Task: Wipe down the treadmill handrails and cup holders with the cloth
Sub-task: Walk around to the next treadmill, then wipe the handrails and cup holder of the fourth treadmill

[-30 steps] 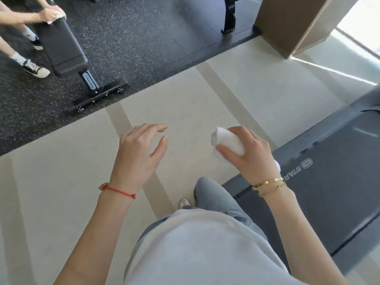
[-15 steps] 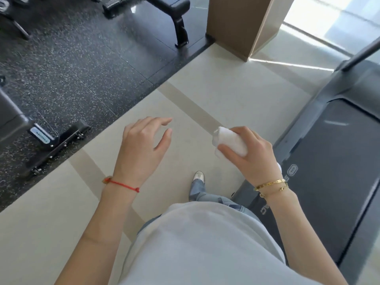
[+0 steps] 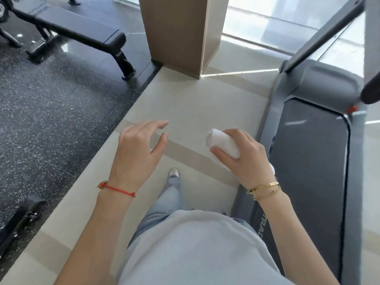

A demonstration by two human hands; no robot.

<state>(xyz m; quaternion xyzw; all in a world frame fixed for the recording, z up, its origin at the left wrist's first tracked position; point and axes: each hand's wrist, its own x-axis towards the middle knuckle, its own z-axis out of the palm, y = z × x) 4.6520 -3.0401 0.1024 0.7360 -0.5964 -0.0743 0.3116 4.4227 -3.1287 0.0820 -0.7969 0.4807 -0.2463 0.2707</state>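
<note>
My right hand [image 3: 244, 155] grips a rolled white cloth [image 3: 223, 144], held in the air just left of the treadmill's edge. The grey treadmill [image 3: 308, 161] fills the right side, its dark belt running away from me. One slanted grey upright [image 3: 320, 36] rises at the top right, and a dark rounded handrail end [image 3: 371, 91] pokes in at the right edge. No cup holders are in view. My left hand [image 3: 139, 149] hovers over the beige floor with relaxed, spread fingers and holds nothing.
A wood-clad pillar [image 3: 178, 31] stands ahead on the beige floor [image 3: 195, 103]. A black weight bench [image 3: 80, 31] sits on speckled black rubber flooring [image 3: 51, 112] to the left. Another bench's foot [image 3: 22, 214] shows at lower left. Bright windows lie beyond the treadmill.
The view has swung right and forward: the treadmill front, its upright and the pillar have come closer, while the near bench slid off to the left. Both hands keep their pose.
</note>
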